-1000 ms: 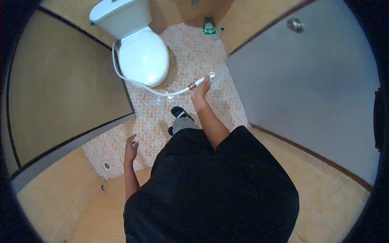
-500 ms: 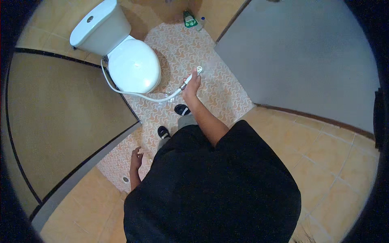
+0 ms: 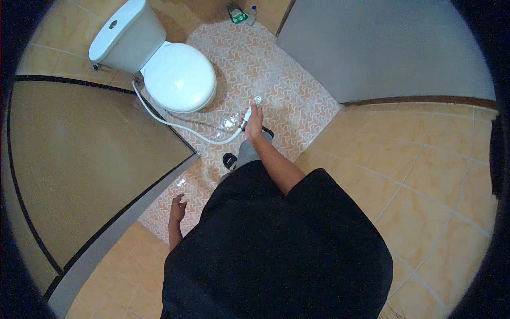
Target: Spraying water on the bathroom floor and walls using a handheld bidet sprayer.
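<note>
My right hand [image 3: 254, 123] is wrapped round a white bidet sprayer [image 3: 258, 100], its head pointing away from me over the floor. From the sprayer's base, a white hose [image 3: 212, 142] curves left and up to a fitting beside the toilet [image 3: 180, 77]. The toilet is white, with its lid down. Low at my left side hangs my left hand [image 3: 178, 208], fingers loosely bent and apart, holding nothing. Beneath the hands, the patterned tile floor [image 3: 228, 69] has wet, shiny patches. Any spray leaving the head is too faint to make out.
A green pack [image 3: 237, 14] and a small clear bottle [image 3: 252, 16] with a blue cap stand at the far wall. A brown panel with black edging [image 3: 95, 143] closes in the left; a grey panel [image 3: 393, 53] stands at the right. My dark sandal [image 3: 229, 160] shows below.
My feet and body have shifted to the right. My right hand, still gripping the sprayer, sits slightly lower in view, and the hose hangs in a lower curve.
</note>
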A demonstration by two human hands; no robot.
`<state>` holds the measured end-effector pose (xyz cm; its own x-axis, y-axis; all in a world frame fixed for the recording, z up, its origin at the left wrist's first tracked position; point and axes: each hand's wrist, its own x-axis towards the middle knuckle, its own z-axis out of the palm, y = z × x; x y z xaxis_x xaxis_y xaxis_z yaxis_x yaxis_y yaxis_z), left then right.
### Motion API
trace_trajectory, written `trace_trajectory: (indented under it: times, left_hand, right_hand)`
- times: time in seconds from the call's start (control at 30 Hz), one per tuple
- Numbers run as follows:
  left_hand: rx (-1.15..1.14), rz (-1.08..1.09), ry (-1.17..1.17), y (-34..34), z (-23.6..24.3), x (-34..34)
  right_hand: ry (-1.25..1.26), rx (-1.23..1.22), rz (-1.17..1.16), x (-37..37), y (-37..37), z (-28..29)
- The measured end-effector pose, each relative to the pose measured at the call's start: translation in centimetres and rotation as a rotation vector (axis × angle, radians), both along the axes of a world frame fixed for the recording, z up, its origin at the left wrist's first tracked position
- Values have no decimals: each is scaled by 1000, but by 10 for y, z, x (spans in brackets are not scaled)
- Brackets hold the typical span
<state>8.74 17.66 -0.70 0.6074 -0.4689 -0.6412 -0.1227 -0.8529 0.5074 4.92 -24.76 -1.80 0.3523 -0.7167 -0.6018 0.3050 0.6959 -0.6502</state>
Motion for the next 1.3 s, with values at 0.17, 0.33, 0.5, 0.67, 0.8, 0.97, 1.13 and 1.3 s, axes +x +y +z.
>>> trace_trajectory:
  times: [0.17, 0.33, 0.5, 0.67, 0.8, 0.97, 1.13, 1.3]
  left_hand:
    - [-87, -101, -64, 15, -1, -10]
    - [-53, -71, -7, 13, 4, -11]
    - [3, -113, 0, 11, 16, -4]
    - [55, -61, 20, 1, 14, 9]
    - [-39, -90, -15, -19, 18, 11]
    - [-52, -66, 16, -26, 27, 6]
    - [-15, -81, -4, -15, 23, 4]
    - [1, -71, -15, 10, 16, 6]
  right_hand:
    - [-52, 58, 39, -21, 31, 0]
    - [-12, 14, 112, -27, 40, -12]
    - [-51, 49, 151, -26, 48, -18]
    - [-40, 113, 189, -21, 54, 0]
    - [-24, 104, 163, -20, 51, 1]
    - [21, 118, -2, -23, 51, 8]
    - [23, 80, -68, -29, 36, -2]
    - [43, 100, -117, -35, 32, -5]
